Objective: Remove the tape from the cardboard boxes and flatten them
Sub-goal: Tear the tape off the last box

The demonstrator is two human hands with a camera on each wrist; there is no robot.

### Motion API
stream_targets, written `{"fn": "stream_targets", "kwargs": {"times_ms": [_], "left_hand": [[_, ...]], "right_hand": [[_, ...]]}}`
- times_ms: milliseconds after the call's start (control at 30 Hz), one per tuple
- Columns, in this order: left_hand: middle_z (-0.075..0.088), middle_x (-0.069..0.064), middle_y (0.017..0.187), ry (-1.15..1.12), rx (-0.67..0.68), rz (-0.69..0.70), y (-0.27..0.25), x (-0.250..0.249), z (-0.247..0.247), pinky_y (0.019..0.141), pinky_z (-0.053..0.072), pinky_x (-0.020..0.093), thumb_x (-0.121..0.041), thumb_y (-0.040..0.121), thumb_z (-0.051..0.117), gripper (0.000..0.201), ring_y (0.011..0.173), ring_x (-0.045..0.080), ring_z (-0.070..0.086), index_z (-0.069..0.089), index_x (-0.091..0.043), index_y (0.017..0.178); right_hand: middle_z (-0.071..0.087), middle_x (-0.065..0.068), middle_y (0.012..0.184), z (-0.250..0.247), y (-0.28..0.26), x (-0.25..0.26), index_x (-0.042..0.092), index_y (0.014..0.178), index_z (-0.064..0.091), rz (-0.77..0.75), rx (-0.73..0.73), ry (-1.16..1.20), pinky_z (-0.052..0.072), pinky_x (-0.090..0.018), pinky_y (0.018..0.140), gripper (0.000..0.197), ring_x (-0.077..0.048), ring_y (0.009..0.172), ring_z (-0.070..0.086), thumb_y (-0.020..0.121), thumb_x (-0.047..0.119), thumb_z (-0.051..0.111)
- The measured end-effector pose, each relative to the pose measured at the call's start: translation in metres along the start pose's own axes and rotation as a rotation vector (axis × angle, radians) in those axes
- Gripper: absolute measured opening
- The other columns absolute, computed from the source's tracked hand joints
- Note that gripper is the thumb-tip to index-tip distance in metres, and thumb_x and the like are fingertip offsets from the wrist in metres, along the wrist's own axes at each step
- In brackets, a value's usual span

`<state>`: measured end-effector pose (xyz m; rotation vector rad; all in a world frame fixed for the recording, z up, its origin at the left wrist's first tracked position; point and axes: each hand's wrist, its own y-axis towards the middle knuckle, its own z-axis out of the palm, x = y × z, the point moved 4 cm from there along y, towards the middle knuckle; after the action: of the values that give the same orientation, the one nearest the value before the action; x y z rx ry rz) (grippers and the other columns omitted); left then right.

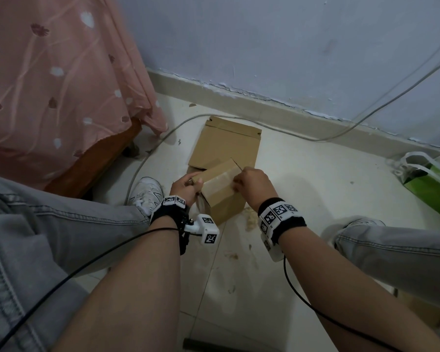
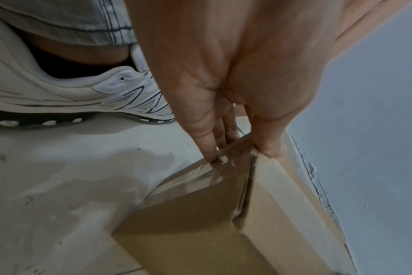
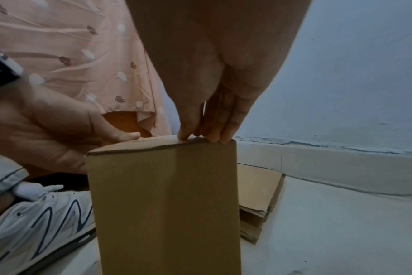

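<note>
A small brown cardboard box (image 1: pixel 220 196) stands on the floor between my knees, with clear tape (image 1: pixel 220 179) running over its top. My left hand (image 1: pixel 186 186) grips its left end; in the left wrist view the thumb (image 2: pixel 269 147) and fingers (image 2: pixel 208 148) pinch a taped corner of the box (image 2: pixel 259 214) beside shiny tape (image 2: pixel 214 173). My right hand (image 1: pixel 250 184) pinches the box's upper right edge where the tape ends; thumb and fingertips (image 3: pixel 214 136) sit on the top rim of the box (image 3: pixel 165 204). Whether any tape is lifted is hidden. Flattened cardboard (image 1: pixel 229 143) lies behind.
A bed with a pink cloth (image 1: pixel 48 85) is at the left, and a white cable (image 1: pixel 160 141) crosses the floor. A green bag (image 1: pixel 432 184) stands at the right by the wall. My shoes (image 1: pixel 146 191) flank the box. Paper scraps (image 1: pixel 252 221) lie nearby.
</note>
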<state>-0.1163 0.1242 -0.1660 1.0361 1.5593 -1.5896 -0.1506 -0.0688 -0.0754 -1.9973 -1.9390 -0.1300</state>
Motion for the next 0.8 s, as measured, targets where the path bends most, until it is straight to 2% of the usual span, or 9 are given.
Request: {"fn": "stream_targets", "kwargs": {"times_ms": [100,167,233,333,433,567,700,800], "left_hand": [[0.066,0.012,0.099,0.002,0.0,0.003,0.0,0.0,0.0,0.102,0.05,0.049,-0.041,0.065,0.071,0.025,0.111,0.037,0.063,0.075,-0.046,0.089],[0.068,0.016,0.104,-0.001,-0.005,0.003,0.003,0.003,0.001,0.102,0.05,0.049,-0.046,0.059,0.073,0.033,0.11,0.036,0.064,0.075,-0.046,0.092],[0.068,0.015,0.103,-0.008,-0.005,0.004,0.006,0.006,0.0,0.101,0.051,0.05,-0.052,0.053,0.073,0.042,0.11,0.036,0.064,0.074,-0.045,0.094],[0.066,0.01,0.097,-0.023,-0.01,0.008,0.003,0.003,0.001,0.1,0.051,0.051,-0.048,0.058,0.073,0.034,0.107,0.036,0.065,0.075,-0.046,0.092],[0.065,0.009,0.096,-0.027,-0.018,0.017,-0.003,-0.003,0.003,0.101,0.05,0.05,-0.04,0.066,0.071,0.025,0.106,0.036,0.065,0.075,-0.047,0.089],[0.063,0.009,0.095,-0.03,-0.014,0.016,-0.006,-0.004,0.002,0.101,0.05,0.05,-0.038,0.066,0.071,0.025,0.096,0.026,0.064,0.075,-0.046,0.089],[0.059,0.008,0.09,-0.012,-0.011,0.021,-0.008,-0.005,0.002,0.099,0.051,0.051,-0.037,0.068,0.07,0.023,0.09,0.024,0.061,0.074,-0.047,0.089],[0.057,0.008,0.089,-0.026,-0.017,0.02,-0.01,-0.007,0.002,0.095,0.052,0.048,-0.031,0.074,0.071,0.021,0.087,0.023,0.058,0.075,-0.045,0.089]], "right_hand": [[0.062,-0.009,0.092,0.0,0.0,0.003,0.008,0.089,0.074,-0.03,-0.021,-0.032,0.052,-0.039,0.078,0.019,-0.03,0.087,0.061,0.091,0.016,0.057],[0.064,-0.01,0.092,0.0,0.0,0.006,0.006,0.088,0.073,-0.038,-0.032,-0.063,0.053,-0.039,0.078,0.018,-0.031,0.087,0.062,0.09,0.01,0.055],[0.066,-0.01,0.093,-0.001,0.001,0.01,0.006,0.09,0.072,-0.053,-0.045,-0.09,0.053,-0.039,0.078,0.018,-0.031,0.087,0.063,0.09,0.006,0.053],[0.065,-0.012,0.097,-0.003,0.003,0.014,0.004,0.093,0.068,-0.069,-0.049,-0.115,0.05,-0.035,0.076,0.02,-0.032,0.089,0.063,0.091,0.001,0.048],[0.062,-0.017,0.108,-0.003,-0.001,0.022,-0.001,0.105,0.061,-0.096,-0.025,-0.176,0.046,-0.036,0.077,0.023,-0.033,0.096,0.062,0.091,-0.005,0.043],[0.055,-0.021,0.119,0.001,-0.003,0.022,-0.006,0.123,0.049,-0.099,-0.01,-0.188,0.047,-0.035,0.085,0.033,-0.035,0.103,0.06,0.091,-0.01,0.041],[0.05,-0.021,0.121,0.001,-0.005,0.018,-0.006,0.125,0.045,-0.035,-0.01,-0.164,0.046,-0.035,0.088,0.034,-0.033,0.104,0.057,0.091,-0.008,0.042],[0.05,-0.022,0.118,-0.004,0.005,0.006,-0.008,0.121,0.044,0.129,-0.01,0.057,0.044,-0.032,0.082,0.031,-0.034,0.103,0.056,0.091,-0.01,0.042]]}}
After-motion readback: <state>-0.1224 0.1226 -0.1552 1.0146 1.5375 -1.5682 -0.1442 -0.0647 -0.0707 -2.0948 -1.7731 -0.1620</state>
